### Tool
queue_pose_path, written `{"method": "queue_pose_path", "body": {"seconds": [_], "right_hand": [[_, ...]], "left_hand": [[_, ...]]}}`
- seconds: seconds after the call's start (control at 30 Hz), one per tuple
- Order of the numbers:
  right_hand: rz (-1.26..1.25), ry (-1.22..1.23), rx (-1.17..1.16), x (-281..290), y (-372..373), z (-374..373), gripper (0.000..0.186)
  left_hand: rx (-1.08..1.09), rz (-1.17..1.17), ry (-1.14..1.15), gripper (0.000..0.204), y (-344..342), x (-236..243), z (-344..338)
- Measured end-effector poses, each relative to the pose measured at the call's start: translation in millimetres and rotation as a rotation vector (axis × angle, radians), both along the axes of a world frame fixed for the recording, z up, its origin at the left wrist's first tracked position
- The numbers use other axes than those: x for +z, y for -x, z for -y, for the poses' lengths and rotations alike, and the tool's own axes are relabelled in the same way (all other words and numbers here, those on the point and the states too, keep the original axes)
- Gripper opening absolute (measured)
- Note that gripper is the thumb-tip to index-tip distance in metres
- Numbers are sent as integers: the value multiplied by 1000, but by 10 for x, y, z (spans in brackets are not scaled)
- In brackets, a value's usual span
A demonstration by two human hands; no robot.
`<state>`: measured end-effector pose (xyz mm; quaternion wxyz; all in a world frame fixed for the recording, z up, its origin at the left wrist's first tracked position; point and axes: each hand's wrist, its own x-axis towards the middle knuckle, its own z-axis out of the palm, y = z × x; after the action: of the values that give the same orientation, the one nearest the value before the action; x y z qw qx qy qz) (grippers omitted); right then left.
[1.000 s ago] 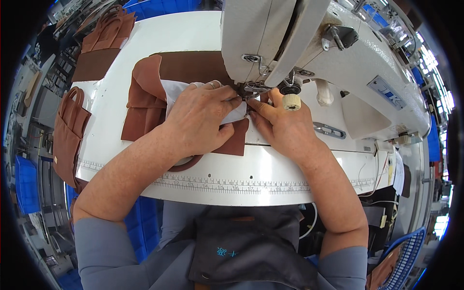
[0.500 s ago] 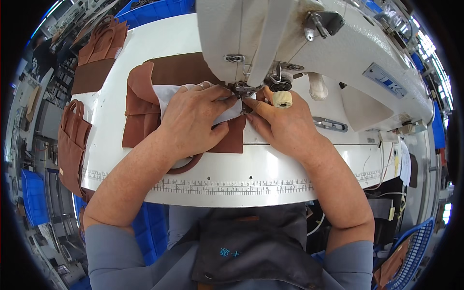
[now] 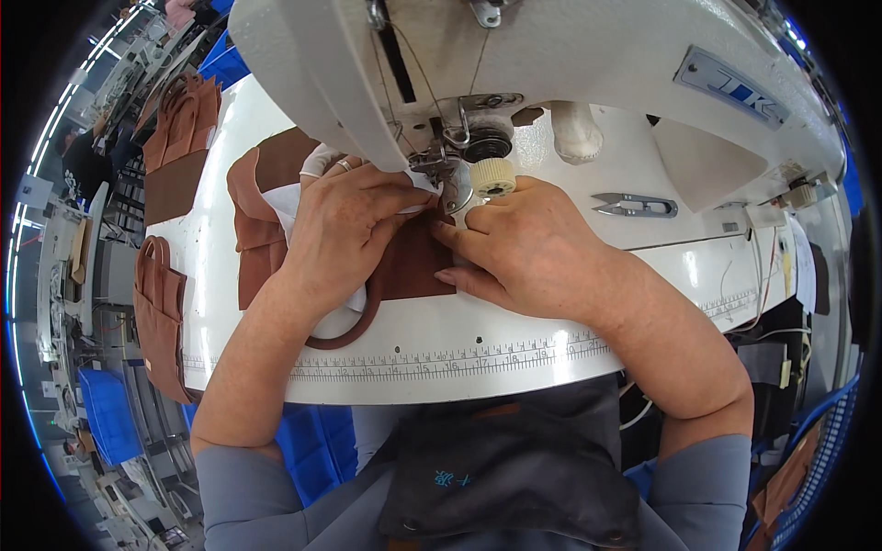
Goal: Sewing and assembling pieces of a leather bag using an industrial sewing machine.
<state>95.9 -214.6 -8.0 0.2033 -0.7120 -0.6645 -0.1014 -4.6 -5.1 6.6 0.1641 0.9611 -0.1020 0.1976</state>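
Note:
My left hand [image 3: 344, 216] bends over a brown bag piece [image 3: 413, 266] with white lining [image 3: 285, 207], its fingertips closed on the layered edge beside the presser foot [image 3: 450, 193]. A looped brown handle [image 3: 342, 340] hangs out below that wrist. On the other side of the needle area, my right hand [image 3: 533, 248] has thumb and forefinger apart, with the fingertips touching the bag piece's right edge. Both hands work under the head of a white sewing machine [image 3: 625, 46]; the machine hides the needle point.
Thread snips [image 3: 636, 205] lie on the white machine table [image 3: 514, 354], right of my hand. Brown handled bag pieces sit in a far-left pile [image 3: 179, 174] and a near-left pile [image 3: 163, 317]. A ruler strip [image 3: 441, 363] follows the front edge. A blue basket [image 3: 818, 459] stands lower right.
My right hand has come back from the presser foot toward me, and its thumb and forefinger have spread. My left hand stays on the bag piece. The whole view has shifted and turned.

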Motion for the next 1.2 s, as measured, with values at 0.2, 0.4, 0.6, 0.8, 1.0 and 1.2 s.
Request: {"method": "queue_pose_path", "body": {"seconds": [0.2,0.4,0.6,0.8,1.0,1.2], "right_hand": [[-2,-2,-7,-20,0,13,29],[-1,25,4,-27,-6,5,36],[-6,83,-8,-10,-12,5,36],[-18,112,-20,-14,-11,8,37],[-15,29,-30,-22,-97,2,27],[-68,-75,-148,-85,-95,-52,21]], "left_hand": [[4,-76,-12,22,12,30,55],[18,-110,-18,17,-1,93,83],[109,-85,-88,14,-24,82,118],[14,-55,-12,21,0,85,110],[51,-50,-133,27,56,87,182],[129,-13,-220,23,116,127,285]]}}
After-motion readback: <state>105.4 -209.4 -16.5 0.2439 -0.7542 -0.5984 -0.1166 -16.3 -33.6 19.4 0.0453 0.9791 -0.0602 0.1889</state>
